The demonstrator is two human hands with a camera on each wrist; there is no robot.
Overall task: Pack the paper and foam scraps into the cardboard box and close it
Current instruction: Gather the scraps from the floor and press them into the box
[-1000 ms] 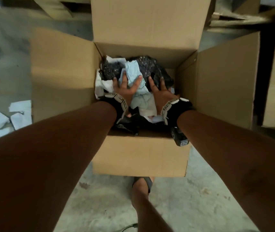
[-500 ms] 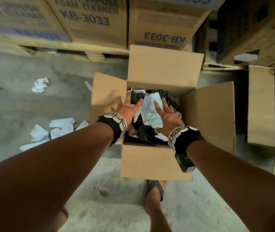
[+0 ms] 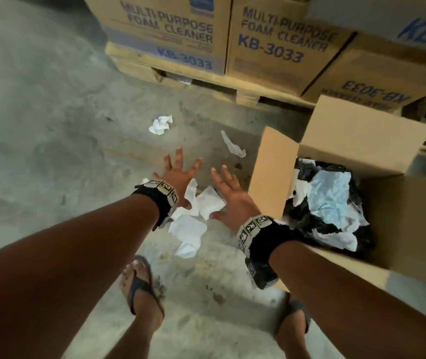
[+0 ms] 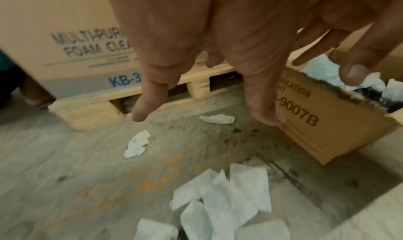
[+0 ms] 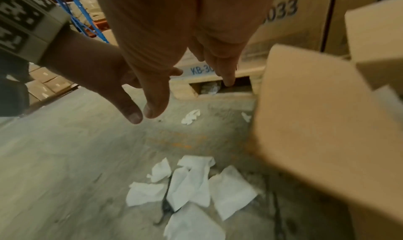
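Head view: the cardboard box (image 3: 271, 174) stands on the concrete floor (image 3: 51, 151) with all its flaps raised. It holds crumpled white paper (image 3: 328, 198) over dark foam scraps (image 3: 300, 218), heaped about level with the rim. A cluster of flat white paper scraps (image 3: 193, 216) lies on the floor just beside the box's left wall. Two crumpled scraps lie nearer the wooden pallet (image 3: 232, 89): a crumpled wad (image 3: 160, 124) and a torn strip (image 3: 232, 145).

Both arms extend forward and down. The left hand (image 3: 178, 174) hangs above the cluster, fingers spread and straight, holding nothing. The right hand (image 3: 230, 195) is level with it, between the cluster and the box, fingers likewise extended and empty. Both wrist views show relaxed fingers clear of the paper.
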